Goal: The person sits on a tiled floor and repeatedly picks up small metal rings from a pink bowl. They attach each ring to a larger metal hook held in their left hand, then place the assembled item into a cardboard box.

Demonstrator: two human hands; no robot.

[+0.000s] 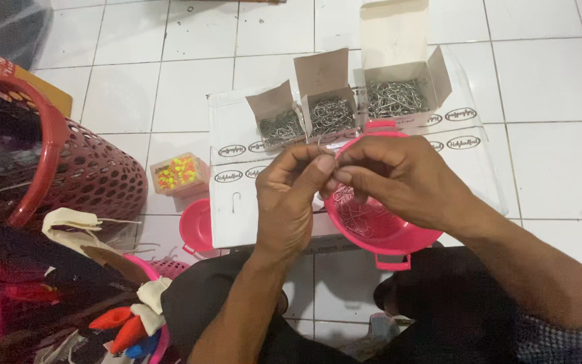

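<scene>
Left hand (291,195) & right hand (399,178) are meeting fingertip to fingertip over pink bowl (378,232), pinching sth too small to tell. Three open hook boxes (331,111) are sitting just behind.

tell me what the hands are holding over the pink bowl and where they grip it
Left hand and right hand pinch fingertips together above the pink bowl. Whatever sits between them is too small to tell.

Soft, even overhead light is brightening the white tiled floor (540,81), casting only faint shadows. The picture is looking slightly soft and compressed, and the dark lower-left clutter is sinking into murk.
</scene>
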